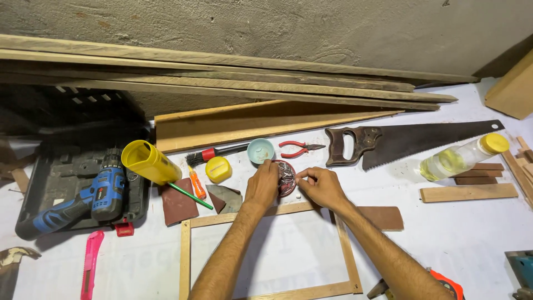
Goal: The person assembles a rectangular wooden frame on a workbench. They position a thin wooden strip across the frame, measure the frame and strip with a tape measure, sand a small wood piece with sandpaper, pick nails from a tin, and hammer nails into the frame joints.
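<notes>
Both forearms reach forward over the wooden frame (266, 211). The left hand (263, 185), fingers curled, grips the rim of a small round dish of nails (286, 178). The right hand (321, 186) pinches thumb and forefinger together beside it; what they hold is too small to tell.

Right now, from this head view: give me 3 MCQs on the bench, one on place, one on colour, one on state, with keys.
1. Where does the hand saw lie?
A. right of the red pliers
B. inside the drill case
C. on the wooden frame

2. What colour is the cap of the clear bottle?
A. blue
B. yellow
C. black

3. What is the left hand doing?
A. gripping the drill
B. resting flat on the frame
C. at the small round dish of nails

Key: 1 A, the saw lies past the pliers; 2 B, the cap is yellow; 3 C, its fingers are at the dish rim.
</notes>
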